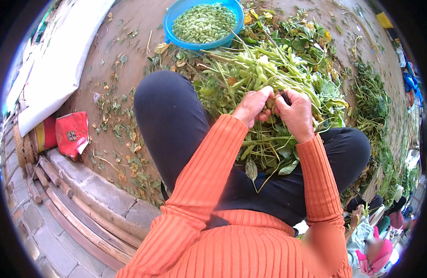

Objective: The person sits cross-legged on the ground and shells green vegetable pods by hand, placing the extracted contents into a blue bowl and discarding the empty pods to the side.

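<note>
My left hand (pixel 256 107) and my right hand (pixel 294 113) meet over a heap of bean plants (pixel 265 69) with green pods and stalks, lying between my knees. The left fingers are curled on a small bean pod, mostly hidden by them. A small dark tool, perhaps a blade (pixel 285 97), sits between the thumb and fingers of my right hand, close to the left fingertips. Beyond the heap, a blue plastic basin (pixel 169 21) holds many shelled green beans (pixel 203 23).
Leafy stalks (pixel 371 100) lie on the ground at right. A red bag (pixel 72 133), a white sheet (pixel 57 52) and wooden poles (pixel 85 226) are at left, by a stone curb (pixel 102 194). Another person in pink (pixel 380 255) is at lower right.
</note>
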A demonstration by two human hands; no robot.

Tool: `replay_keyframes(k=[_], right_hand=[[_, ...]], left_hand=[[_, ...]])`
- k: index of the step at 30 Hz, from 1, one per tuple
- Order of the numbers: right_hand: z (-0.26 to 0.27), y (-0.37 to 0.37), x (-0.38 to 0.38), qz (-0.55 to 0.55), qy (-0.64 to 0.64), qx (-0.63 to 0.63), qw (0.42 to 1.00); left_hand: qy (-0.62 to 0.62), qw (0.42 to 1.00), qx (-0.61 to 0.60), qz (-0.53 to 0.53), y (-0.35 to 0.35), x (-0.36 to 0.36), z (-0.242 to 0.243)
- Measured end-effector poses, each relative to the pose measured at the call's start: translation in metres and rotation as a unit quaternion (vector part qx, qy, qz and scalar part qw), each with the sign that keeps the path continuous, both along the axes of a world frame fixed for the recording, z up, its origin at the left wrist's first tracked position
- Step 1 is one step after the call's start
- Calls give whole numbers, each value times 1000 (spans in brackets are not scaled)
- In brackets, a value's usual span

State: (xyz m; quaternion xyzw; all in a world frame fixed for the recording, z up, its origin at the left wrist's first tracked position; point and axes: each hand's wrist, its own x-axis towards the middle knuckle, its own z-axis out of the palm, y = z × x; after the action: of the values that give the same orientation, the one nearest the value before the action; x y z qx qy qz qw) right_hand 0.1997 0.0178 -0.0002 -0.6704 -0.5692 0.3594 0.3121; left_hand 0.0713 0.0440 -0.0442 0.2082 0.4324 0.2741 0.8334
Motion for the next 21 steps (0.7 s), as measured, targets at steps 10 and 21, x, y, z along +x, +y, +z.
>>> replay_keyframes(k=[10, 21], right_hand=[[3, 10, 7, -36, 135, -34, 990], [2, 8, 7, -17, 83, -7, 996]], left_hand=[[1, 1000, -20, -24, 0, -2, 12], [-25, 998, -23, -52, 1, -3, 3]])
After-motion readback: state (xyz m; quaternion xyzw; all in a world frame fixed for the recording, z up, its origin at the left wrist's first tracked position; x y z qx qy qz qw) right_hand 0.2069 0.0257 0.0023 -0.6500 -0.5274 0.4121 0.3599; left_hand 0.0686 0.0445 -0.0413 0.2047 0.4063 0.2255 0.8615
